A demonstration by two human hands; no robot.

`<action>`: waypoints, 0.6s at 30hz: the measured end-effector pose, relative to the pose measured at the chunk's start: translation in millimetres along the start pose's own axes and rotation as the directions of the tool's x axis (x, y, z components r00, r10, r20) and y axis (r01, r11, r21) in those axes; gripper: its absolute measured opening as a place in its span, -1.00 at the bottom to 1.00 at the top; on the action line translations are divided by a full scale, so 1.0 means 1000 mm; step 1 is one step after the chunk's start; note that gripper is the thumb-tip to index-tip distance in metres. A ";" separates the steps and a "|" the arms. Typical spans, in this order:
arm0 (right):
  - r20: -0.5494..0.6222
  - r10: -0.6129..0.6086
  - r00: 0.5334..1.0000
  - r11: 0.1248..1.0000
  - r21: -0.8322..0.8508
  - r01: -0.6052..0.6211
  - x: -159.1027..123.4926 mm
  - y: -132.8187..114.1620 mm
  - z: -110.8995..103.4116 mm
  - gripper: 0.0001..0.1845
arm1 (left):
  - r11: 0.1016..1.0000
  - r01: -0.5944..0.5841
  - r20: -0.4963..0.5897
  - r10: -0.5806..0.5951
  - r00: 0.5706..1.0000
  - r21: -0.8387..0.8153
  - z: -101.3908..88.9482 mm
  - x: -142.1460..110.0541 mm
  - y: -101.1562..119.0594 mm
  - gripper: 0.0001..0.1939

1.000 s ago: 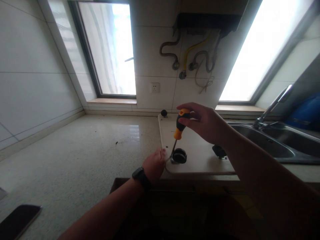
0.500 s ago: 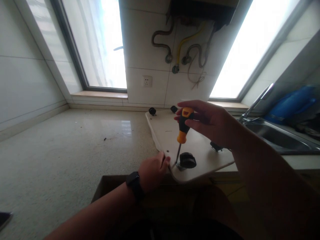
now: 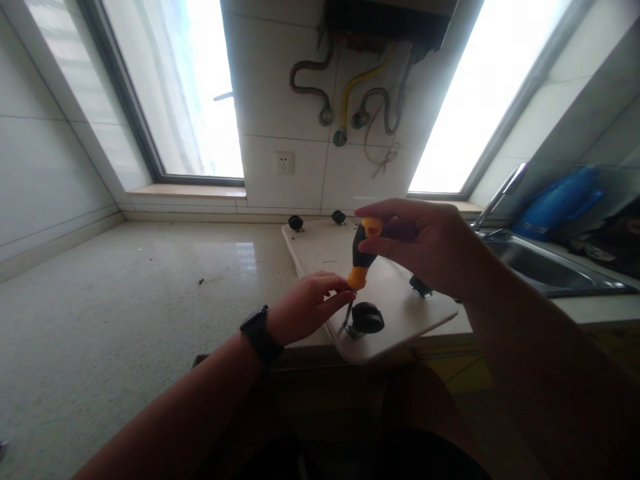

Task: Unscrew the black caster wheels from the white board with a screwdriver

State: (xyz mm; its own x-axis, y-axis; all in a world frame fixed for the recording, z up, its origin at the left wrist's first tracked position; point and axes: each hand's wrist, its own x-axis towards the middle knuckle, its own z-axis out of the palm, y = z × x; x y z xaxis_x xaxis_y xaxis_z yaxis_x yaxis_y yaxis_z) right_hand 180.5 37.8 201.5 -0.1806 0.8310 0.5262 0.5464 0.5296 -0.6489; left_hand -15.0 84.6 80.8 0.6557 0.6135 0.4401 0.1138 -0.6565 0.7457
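Observation:
In my right hand (image 3: 415, 233) is a screwdriver (image 3: 361, 253) with a yellow and black handle, held nearly upright by its upper part. Its tip meets the mounting plate of a black caster wheel (image 3: 368, 318) at the near corner of a white board (image 3: 395, 287). My left hand (image 3: 315, 303) pinches the screwdriver's metal shaft just below the handle. More black casters, one of them at the right edge (image 3: 421, 287), stand on the board. Any screw under the tip is too small to make out.
The board lies on a speckled countertop (image 3: 150, 307), its near corner at the front edge. To the right are a steel sink (image 3: 550, 267), a faucet (image 3: 505, 193) and a blue object (image 3: 557, 203). Pipes (image 3: 345, 100) and a socket (image 3: 285, 163) are on the back wall.
My left hand has left the board's edge and risen to the screwdriver shaft. My right hand still holds the screwdriver at the same caster. The whole view has shifted slightly.

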 end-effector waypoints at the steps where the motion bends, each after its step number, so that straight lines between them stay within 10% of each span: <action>1: 0.028 0.013 1.000 0.999 0.031 -0.014 0.000 -0.001 -0.001 -0.57 | 0.999 -0.004 0.019 0.005 1.000 -0.040 0.000 0.002 0.000 -0.76; 6: 0.165 -0.028 0.986 0.995 0.099 0.012 0.000 -0.003 -0.002 -0.58 | 0.975 0.054 0.013 -0.053 0.999 -0.215 0.009 0.002 -0.003 -0.77; 11: 0.060 -0.045 0.997 0.992 -0.113 0.051 -0.003 -0.006 0.001 -0.57 | 0.970 0.135 -0.064 -0.151 0.986 -0.203 0.019 0.001 0.001 -0.85; 18: 0.073 0.011 0.997 0.999 0.049 -0.014 -0.007 -0.005 0.000 -0.51 | 0.955 0.199 -0.157 -0.235 0.959 -0.220 0.026 0.000 0.003 -0.86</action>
State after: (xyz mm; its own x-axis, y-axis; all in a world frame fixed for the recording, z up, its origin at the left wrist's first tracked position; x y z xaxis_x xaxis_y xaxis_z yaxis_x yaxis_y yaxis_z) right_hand 179.0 29.1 201.0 -0.2341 0.8469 0.4775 0.5079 0.5253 -0.6827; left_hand 4.9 71.0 70.1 0.4850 0.8119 0.3251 0.0750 -0.4090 0.9095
